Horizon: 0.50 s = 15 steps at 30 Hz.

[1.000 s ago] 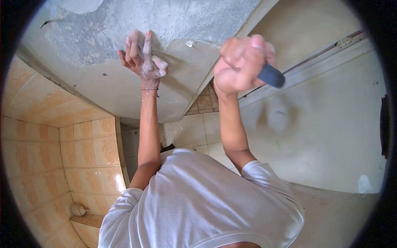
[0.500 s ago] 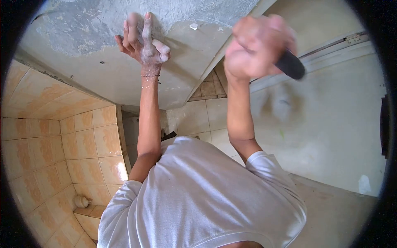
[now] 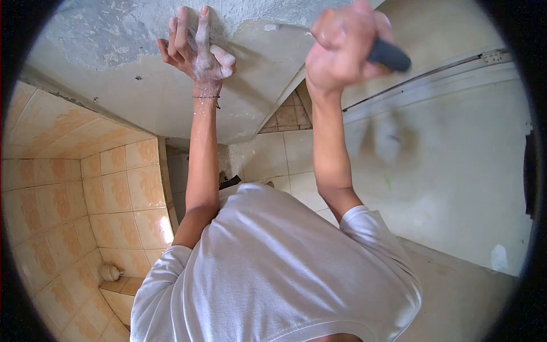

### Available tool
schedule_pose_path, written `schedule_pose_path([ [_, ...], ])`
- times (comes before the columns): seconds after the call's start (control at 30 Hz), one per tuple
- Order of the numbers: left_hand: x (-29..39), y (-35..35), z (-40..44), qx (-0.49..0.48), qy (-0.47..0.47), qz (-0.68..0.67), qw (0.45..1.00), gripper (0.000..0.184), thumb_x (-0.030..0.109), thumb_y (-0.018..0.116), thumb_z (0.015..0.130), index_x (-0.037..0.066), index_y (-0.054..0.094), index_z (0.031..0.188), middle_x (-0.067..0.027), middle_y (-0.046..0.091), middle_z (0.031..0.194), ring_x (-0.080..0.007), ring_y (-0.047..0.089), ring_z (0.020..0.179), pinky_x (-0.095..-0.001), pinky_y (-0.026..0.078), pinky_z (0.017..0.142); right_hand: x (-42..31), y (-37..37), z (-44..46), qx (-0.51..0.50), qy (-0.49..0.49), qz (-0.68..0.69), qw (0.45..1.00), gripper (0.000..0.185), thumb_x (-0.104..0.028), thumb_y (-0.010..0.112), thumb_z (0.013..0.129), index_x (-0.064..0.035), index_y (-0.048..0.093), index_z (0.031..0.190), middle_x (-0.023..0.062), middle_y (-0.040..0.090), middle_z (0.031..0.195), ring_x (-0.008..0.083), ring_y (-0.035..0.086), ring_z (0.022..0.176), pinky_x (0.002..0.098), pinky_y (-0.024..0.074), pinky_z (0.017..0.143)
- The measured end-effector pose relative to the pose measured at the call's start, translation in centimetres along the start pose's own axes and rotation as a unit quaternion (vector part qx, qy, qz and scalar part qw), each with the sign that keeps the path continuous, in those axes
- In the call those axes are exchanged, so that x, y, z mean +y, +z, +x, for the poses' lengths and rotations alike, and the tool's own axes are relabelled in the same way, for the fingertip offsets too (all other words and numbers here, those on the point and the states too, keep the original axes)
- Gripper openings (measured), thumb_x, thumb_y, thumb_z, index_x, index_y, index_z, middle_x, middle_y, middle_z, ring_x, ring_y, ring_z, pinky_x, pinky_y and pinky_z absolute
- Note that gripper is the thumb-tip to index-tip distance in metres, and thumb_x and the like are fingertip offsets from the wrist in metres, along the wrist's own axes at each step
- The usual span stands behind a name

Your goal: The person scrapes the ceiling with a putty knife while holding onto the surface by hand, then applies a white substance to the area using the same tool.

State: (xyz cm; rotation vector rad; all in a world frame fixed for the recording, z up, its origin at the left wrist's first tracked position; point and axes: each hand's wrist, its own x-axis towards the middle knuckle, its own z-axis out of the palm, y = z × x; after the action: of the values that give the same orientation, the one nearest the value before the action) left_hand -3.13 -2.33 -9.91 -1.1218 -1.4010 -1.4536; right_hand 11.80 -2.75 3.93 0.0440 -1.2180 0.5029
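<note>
My left hand (image 3: 198,48), dusted with white powder, rests against the wall (image 3: 154,100) with its fingers spread, near the lower edge of a rough grey patch (image 3: 108,34). A thin dark band circles that wrist. Up at the right, my right hand (image 3: 350,48) is closed around a dark handle (image 3: 390,55), whose rounded end sticks out on the right side. The rest of the held tool is hidden behind the fingers. A small pale chip (image 3: 272,27) shows on the wall between the hands.
On the left is a recess with orange-patterned tiles (image 3: 105,194) and a small round fitting (image 3: 110,272). A pale door (image 3: 450,165) with a hinge (image 3: 492,56) stands at the right. Floor tiles (image 3: 262,157) show between my arms.
Both hands appear higher in view as the camera view has shifted. My right hand swung to the right and then slightly back left, still gripping the handle. My left hand keeps its spread pose.
</note>
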Motion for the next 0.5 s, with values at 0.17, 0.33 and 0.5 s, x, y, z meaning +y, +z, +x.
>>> schedule_pose_path([
  [0.17,0.0,0.0,0.1,0.000,-0.003,0.000,1.000,0.090,0.074,0.004,0.087,0.017,0.058,0.130,-0.0119,0.048,0.139,-0.0272,0.037,0.131,-0.0446,0.010,0.114,1.2,-0.4,0.4,-0.053,-0.035,-0.018,0.998,0.024,-0.007,0.048,0.083,-0.0043,0.044,0.060,0.0007,0.034,0.050,0.0087,0.026,0.035,0.0253,0.0220,0.031],
  [0.33,-0.1,0.3,0.3,0.014,-0.008,-0.008,1.000,0.070,0.062,0.019,0.089,0.021,0.060,0.129,-0.0060,0.048,0.139,-0.0208,0.037,0.131,-0.0430,0.008,0.116,-2.5,-1.1,2.0,-0.122,0.004,0.118,0.985,0.036,-0.001,0.045,0.080,-0.0094,0.027,0.050,-0.0005,0.029,0.045,0.0080,0.024,0.033,0.0256,0.0195,0.033],
  [0.5,-0.1,0.3,0.1,0.022,0.005,-0.022,1.000,0.062,0.052,0.027,0.086,0.021,0.061,0.128,-0.0056,0.048,0.139,-0.0205,0.037,0.131,-0.0425,0.009,0.116,-1.1,1.7,0.1,0.012,0.073,-0.052,0.996,0.033,-0.004,0.046,0.079,-0.0100,0.028,0.051,0.0000,0.031,0.045,0.0069,0.020,0.034,0.0249,0.0174,0.033],
])
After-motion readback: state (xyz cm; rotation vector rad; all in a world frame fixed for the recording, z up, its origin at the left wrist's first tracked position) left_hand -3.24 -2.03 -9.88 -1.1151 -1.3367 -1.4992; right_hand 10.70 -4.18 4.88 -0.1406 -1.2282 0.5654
